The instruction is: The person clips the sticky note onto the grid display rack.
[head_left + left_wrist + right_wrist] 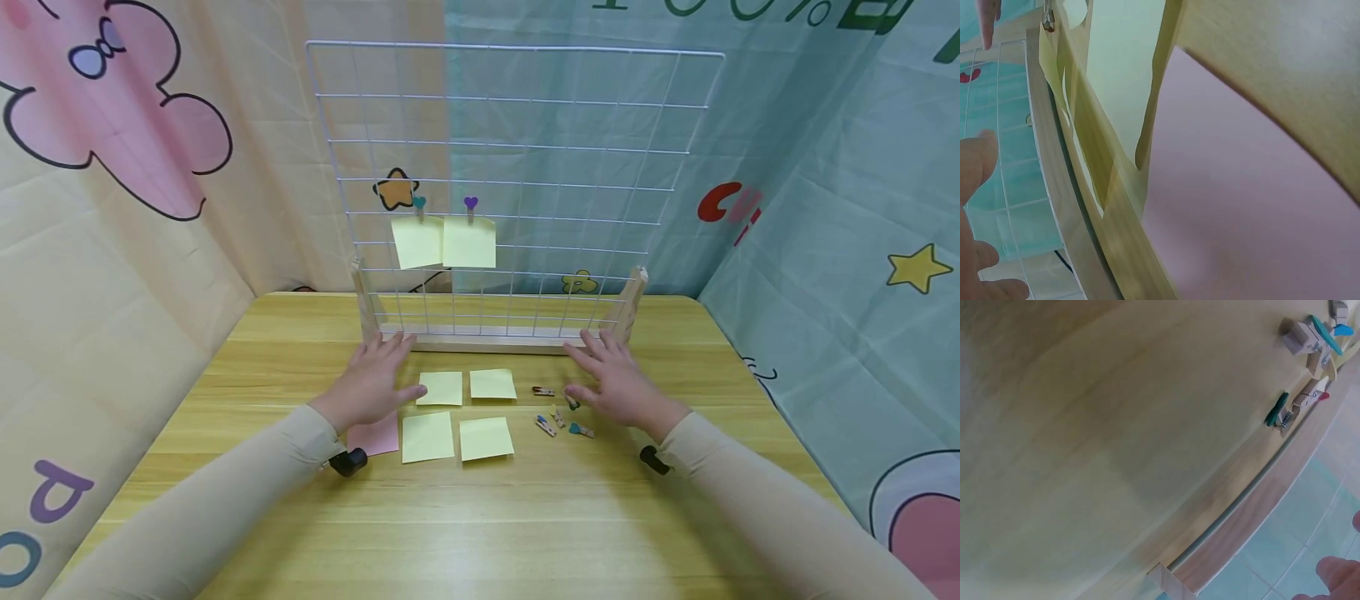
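Observation:
Fingers spread, my left hand point(372, 383) is at the left end of the wooden base point(487, 344) of a white wire grid, above a pink sticky note point(375, 435). My right hand point(618, 383), also spread, is near the base's right end, beside several small wooden clothespins point(581, 430). Neither hand holds anything. Several pale yellow sticky notes point(427, 437) lie between the hands. On the grid hang two yellow notes, the left one point(417, 243) under a teal heart clothespin point(419, 202), the right one point(469, 242) under a purple heart clothespin point(470, 202).
Upright wooden supports point(630, 304) hold the grid at both sides, near the back of the wood-grain table point(480, 533). Printed curtains point(825, 208) surround the table at the back and sides. A dark wrist camera point(348, 462) sits under the left wrist.

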`<action>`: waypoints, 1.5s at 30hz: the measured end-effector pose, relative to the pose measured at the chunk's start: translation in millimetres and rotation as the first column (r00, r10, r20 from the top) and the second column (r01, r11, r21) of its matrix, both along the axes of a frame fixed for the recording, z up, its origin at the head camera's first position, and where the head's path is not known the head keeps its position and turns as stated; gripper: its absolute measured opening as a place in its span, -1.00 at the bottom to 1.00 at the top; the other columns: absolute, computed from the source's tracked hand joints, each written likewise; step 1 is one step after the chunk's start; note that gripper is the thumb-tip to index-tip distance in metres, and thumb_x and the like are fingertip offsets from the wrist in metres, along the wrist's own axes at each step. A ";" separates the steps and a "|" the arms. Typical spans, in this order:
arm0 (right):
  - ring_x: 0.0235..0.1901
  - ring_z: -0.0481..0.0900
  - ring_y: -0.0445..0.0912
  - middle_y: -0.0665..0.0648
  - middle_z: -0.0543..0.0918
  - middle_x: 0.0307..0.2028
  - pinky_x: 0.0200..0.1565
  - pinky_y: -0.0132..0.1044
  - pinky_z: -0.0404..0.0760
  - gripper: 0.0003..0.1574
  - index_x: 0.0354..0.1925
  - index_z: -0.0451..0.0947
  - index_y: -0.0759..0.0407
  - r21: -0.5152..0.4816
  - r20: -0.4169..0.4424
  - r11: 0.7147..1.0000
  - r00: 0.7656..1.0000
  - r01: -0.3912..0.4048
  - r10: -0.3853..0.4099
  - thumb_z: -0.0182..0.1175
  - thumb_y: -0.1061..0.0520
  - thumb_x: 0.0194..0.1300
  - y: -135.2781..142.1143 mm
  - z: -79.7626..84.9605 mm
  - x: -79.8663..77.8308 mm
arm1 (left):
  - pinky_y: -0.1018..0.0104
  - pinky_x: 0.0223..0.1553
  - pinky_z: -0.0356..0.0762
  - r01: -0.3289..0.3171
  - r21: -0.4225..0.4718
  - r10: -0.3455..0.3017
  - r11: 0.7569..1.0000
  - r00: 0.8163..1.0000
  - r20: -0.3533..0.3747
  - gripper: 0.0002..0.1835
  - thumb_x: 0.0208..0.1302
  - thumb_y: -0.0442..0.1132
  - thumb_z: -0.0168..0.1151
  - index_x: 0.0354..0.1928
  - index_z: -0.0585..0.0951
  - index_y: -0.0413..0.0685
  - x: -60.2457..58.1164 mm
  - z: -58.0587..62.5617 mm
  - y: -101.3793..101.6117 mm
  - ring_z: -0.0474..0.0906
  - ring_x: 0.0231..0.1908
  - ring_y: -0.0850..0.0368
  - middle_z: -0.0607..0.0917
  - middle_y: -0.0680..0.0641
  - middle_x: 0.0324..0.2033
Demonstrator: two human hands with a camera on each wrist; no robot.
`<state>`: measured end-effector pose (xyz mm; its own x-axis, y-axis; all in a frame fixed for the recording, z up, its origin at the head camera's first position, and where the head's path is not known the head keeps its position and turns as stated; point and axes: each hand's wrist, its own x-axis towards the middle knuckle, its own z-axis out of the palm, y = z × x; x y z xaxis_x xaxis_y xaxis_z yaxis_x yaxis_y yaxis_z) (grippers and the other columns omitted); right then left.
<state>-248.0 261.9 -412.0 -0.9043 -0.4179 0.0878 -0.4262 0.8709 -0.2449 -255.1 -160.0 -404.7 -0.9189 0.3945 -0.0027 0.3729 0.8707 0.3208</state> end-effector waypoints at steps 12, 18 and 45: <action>0.57 0.02 0.53 0.35 0.16 0.63 0.48 0.53 0.10 -0.25 0.56 0.36 0.06 0.031 0.035 0.998 0.998 -0.046 0.045 0.21 -0.15 0.56 -1.9 -8.0 -0.1 | -0.44 0.59 -0.25 0.009 -0.040 -0.008 0.999 1.000 0.023 -0.01 0.47 0.23 0.25 0.69 0.04 -0.05 1.2 -8.9 1.8 -0.15 0.62 -0.51 0.13 -0.23 0.65; 0.56 0.09 0.51 0.36 0.19 0.61 0.46 0.50 0.17 -0.27 0.57 0.33 0.07 0.032 0.068 0.997 0.995 -0.075 0.073 0.20 -0.08 0.57 -1.6 -12.6 -0.6 | -0.45 0.58 -0.22 0.016 -0.059 -0.012 0.998 0.997 0.071 -0.02 0.48 0.22 0.24 0.69 0.05 -0.09 1.5 -11.8 2.1 -0.14 0.62 -0.50 0.18 -0.24 0.64; 0.46 0.39 0.35 0.39 0.43 0.48 0.42 0.29 0.42 -0.39 0.49 0.46 0.10 0.097 0.125 0.983 0.981 -0.158 0.146 0.19 0.01 0.58 -1.2 -21.6 -6.9 | -0.33 0.61 -0.05 0.065 -0.087 -0.049 0.994 0.984 0.171 -0.05 0.47 0.21 0.25 0.65 0.14 -0.19 -4.1 -25.3 7.9 0.08 0.60 -0.40 0.28 -0.25 0.60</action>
